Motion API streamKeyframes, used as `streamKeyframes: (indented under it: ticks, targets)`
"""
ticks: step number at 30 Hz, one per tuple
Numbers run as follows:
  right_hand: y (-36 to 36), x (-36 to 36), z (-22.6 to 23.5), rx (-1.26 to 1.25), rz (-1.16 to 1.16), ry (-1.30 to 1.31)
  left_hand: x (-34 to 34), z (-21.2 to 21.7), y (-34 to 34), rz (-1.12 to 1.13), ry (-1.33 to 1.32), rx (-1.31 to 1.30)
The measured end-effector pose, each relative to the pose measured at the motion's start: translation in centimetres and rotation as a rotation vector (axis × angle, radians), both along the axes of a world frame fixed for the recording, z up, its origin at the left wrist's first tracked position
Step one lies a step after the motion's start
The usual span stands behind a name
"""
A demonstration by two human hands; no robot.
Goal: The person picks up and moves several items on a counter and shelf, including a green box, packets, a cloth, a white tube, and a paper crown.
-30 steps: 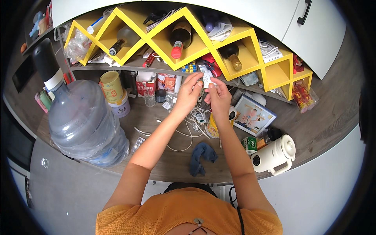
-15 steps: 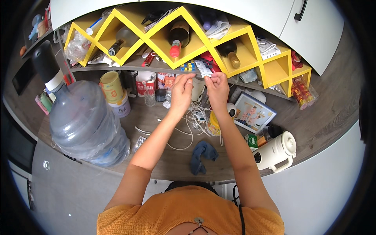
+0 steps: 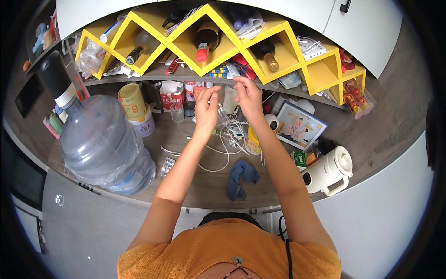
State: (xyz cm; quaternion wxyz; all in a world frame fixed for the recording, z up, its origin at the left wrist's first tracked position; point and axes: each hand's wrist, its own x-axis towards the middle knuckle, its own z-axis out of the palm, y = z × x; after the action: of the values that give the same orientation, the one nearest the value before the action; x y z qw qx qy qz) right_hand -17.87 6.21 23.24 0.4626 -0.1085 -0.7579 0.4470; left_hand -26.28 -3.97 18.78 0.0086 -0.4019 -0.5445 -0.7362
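Here both hands are raised side by side over the far middle of the desk (image 3: 371,135), just in front of the yellow zigzag shelf (image 3: 278,35): the left hand (image 3: 206,104) and the right hand (image 3: 248,95) each pinch with fingertips at a small clear object (image 3: 223,113) between them, too small to identify. Below the hands a tangle of white cables (image 3: 227,139) lies on the desk, with a blue cloth (image 3: 239,176) nearer the front edge, a big water jug (image 3: 100,139) toward the left end and a white kettle (image 3: 327,172) toward the right.
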Motion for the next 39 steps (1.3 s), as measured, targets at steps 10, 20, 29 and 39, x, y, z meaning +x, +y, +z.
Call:
streamKeyframes:
  ticks: [10, 20, 29, 39]
  targets:
    - [-1.2, 5.9, -2.5, -0.147, 0.163, -0.099, 4.0, -1.9, -2.4, -0.129, -0.044, -0.045]
    - [-0.7, 14.0, -17.8, 0.468, -0.006, -1.097, 8.1, -12.5, -5.1, -0.150, -0.403, -0.215]
    - [-3.5, 17.5, -22.2, 0.606, 0.034, -0.769, 13.8, -13.5, -2.6, -0.047, -0.476, -0.257]
    - [0.9, 22.1, -24.8, 0.547, 0.112, -0.708, 19.8, -14.8, -0.9, 0.071, -0.499, -0.323]
